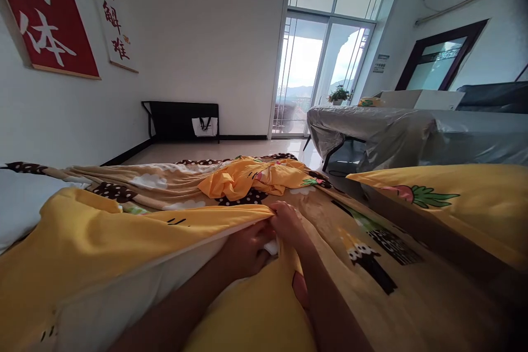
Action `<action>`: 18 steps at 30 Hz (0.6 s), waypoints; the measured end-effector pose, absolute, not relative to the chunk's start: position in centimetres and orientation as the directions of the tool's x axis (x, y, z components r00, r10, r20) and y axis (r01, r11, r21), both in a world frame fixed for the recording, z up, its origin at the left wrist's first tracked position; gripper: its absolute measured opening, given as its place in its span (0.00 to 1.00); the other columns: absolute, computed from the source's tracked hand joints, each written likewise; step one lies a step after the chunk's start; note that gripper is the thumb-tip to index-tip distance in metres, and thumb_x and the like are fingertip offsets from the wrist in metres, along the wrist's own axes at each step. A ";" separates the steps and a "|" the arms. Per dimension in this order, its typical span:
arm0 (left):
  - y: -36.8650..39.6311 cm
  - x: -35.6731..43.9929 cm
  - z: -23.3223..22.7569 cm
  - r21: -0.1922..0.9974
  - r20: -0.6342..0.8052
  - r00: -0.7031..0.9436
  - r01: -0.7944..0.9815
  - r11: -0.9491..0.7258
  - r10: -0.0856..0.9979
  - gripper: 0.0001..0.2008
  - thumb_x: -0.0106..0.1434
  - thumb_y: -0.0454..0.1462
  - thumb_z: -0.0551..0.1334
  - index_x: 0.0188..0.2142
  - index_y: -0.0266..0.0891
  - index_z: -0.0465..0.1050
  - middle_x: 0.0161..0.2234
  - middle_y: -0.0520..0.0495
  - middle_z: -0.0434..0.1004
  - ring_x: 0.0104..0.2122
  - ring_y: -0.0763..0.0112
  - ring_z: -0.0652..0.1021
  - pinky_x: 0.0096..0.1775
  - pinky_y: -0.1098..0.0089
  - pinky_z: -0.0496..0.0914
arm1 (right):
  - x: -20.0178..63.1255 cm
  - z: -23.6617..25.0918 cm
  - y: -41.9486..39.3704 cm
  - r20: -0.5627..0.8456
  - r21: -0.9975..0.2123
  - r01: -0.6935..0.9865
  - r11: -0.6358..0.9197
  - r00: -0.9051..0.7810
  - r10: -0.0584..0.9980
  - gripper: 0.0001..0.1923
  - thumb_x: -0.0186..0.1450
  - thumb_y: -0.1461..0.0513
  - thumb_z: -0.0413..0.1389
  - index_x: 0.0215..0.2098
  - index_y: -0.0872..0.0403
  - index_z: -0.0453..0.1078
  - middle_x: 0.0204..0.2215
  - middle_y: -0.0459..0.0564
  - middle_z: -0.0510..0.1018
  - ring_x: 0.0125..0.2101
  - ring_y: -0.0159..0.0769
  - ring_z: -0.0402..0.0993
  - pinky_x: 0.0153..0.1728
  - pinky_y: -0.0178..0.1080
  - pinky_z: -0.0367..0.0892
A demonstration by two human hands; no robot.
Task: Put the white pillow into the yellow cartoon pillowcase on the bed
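A yellow printed fabric cover [124,236] spreads before me, its far edge lifted and drawn toward the middle. My right hand [286,224] is closed on that cover's edge, at the raised corner. Just below and left of it, my left hand [247,247] has curled fingers against the pale underside of the cloth. A bit of white cloth [271,247] shows by its fingertips, so it seems gripped there, though the fingers partly hide it. More yellow cloth [247,313] lies between and under my forearms.
Beneath everything is a brown patterned blanket [325,242]. A crumpled yellow cloth [247,176] lies farther off on it. White bedding [20,203] is at the left, and yellow pineapple-print cloth [487,198] at the right. Behind stands a plastic-covered table [379,126].
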State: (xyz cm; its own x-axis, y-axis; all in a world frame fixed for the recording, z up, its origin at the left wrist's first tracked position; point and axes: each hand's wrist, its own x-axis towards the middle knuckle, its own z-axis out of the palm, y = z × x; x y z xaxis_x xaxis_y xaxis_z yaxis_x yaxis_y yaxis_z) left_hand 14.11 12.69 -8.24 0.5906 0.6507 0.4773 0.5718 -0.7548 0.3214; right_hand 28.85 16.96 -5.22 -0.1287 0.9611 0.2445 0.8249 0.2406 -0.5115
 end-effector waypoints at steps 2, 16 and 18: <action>12.7 14.2 -8.0 0.377 0.440 0.562 0.593 -0.712 0.701 0.17 0.56 0.31 0.57 0.46 0.39 0.74 0.55 0.43 0.68 0.55 0.59 0.67 0.58 0.59 0.60 | 28.9 -5.1 16.9 0.259 -0.527 0.809 0.259 -0.137 0.956 0.08 0.49 0.70 0.50 0.20 0.56 0.70 0.27 0.49 0.75 0.31 0.32 0.66 0.28 0.33 0.49; 12.8 14.5 -7.5 0.405 0.261 0.595 0.648 -0.645 0.760 0.20 0.61 0.33 0.55 0.53 0.41 0.69 0.58 0.45 0.66 0.58 0.59 0.65 0.61 0.56 0.56 | 28.9 -4.4 16.3 0.292 -0.475 0.815 0.333 -0.211 0.933 0.11 0.47 0.73 0.51 0.25 0.57 0.72 0.30 0.50 0.74 0.31 0.32 0.65 0.29 0.31 0.51; 12.8 14.5 -7.6 0.376 0.280 0.614 0.637 -0.673 0.738 0.20 0.60 0.32 0.56 0.52 0.40 0.70 0.56 0.44 0.68 0.57 0.59 0.66 0.61 0.57 0.57 | 28.7 -4.4 16.2 0.322 -0.480 0.811 0.333 -0.189 0.927 0.12 0.48 0.73 0.50 0.26 0.56 0.72 0.31 0.50 0.74 0.32 0.32 0.65 0.30 0.31 0.51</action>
State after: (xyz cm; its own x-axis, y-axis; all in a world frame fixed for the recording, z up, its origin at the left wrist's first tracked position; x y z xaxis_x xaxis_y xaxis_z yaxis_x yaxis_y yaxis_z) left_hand 14.52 12.81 -7.59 0.6144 0.7376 0.2799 0.6367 -0.6731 0.3763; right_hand 28.69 16.22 -4.42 -0.1895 0.9275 0.3224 0.8115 0.3327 -0.4804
